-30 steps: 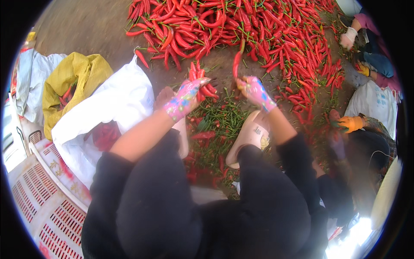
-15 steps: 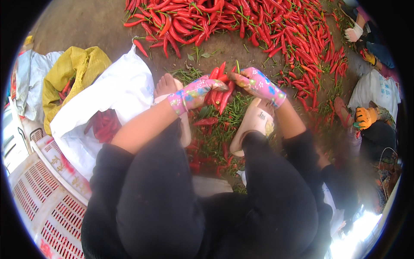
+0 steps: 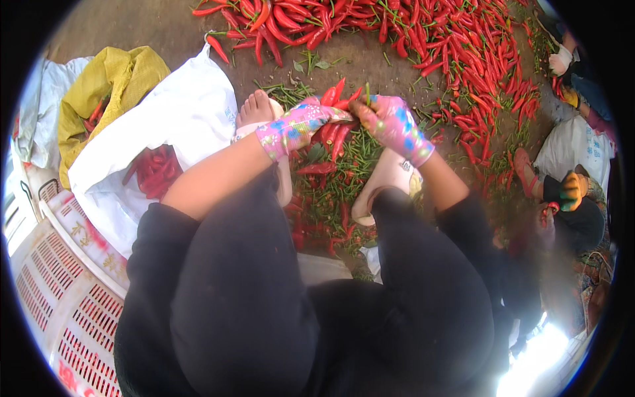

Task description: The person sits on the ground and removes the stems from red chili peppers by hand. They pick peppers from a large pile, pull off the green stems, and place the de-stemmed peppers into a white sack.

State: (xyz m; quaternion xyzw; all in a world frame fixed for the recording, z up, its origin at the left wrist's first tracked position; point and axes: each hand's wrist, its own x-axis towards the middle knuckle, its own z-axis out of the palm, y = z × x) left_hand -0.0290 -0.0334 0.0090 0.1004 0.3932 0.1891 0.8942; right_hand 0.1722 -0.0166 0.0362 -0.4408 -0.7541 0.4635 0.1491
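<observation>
My left hand (image 3: 297,129), in a pink floral glove, is closed around several red chili peppers (image 3: 337,141). Their tips stick out above and below its fingers. Right beside it, my right hand (image 3: 397,129) wears a matching glove with dirt-darkened fingertips. It pinches a green chili stem (image 3: 368,92), which points up past the thumb and finger. The fingertips of both hands meet at the bunch, so the exact contact is hidden. Beneath the hands, green stems (image 3: 357,165) and a few red chilies lie between my light-coloured clogs (image 3: 385,182).
A large heap of red chilies (image 3: 456,59) spreads ahead and to the right. At left stand a white sack (image 3: 192,99) with chilies inside, a yellow sack (image 3: 126,73) and a slotted plastic crate (image 3: 73,291). Co-workers sit at right, one with an orange-and-green glove (image 3: 572,192).
My right hand has turned slightly and drawn in against the left, its stem now more upright. The view has shifted a little. At right, a co-worker's gloved hand has moved.
</observation>
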